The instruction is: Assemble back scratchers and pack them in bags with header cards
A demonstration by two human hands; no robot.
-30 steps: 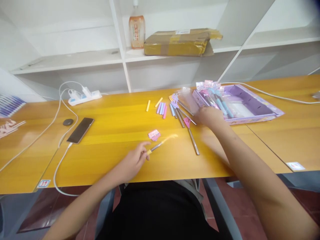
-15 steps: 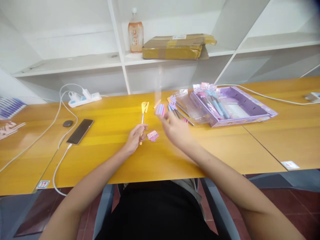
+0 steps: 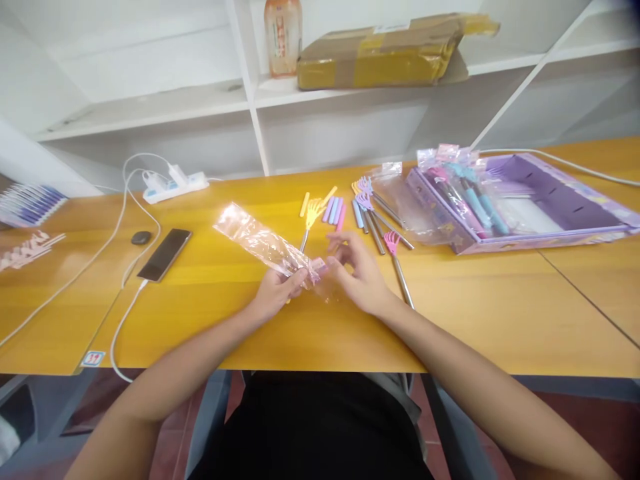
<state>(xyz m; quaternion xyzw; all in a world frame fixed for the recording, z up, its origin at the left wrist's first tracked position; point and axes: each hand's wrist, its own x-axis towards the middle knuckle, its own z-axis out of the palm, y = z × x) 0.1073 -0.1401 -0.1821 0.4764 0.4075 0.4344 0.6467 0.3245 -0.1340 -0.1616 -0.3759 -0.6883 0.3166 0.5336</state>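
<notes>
My left hand [image 3: 276, 291] is closed on a clear plastic bag [image 3: 255, 237], pinching it near its lower right end. A yellow back scratcher [image 3: 314, 212] with a metal shaft also runs into that hand, claw end pointing away from me. Close by on the right, my right hand [image 3: 359, 272] has its fingers bent but apart, with nothing visible in them. Between the hands lie small pink cards [image 3: 319, 265], partly covered by the bag. Beyond my right hand are several coloured handle sleeves [image 3: 334, 211] and purple scratcher heads [image 3: 364, 193] on metal rods. A pink scratcher [image 3: 393, 241] lies beside my right wrist.
At the right stands a purple box [image 3: 560, 233] holding bagged scratchers [image 3: 470, 200]. On the left are a phone [image 3: 165, 255] on a cable, a black mouse-like object [image 3: 141, 237] and a power strip [image 3: 176, 189]. A taped carton [image 3: 385, 60] and bottle [image 3: 283, 37] occupy the shelf.
A clear plastic bag is now in my left hand along with the yellow scratcher. My right hand has drawn back from the sleeves toward me. The view has shifted closer.
</notes>
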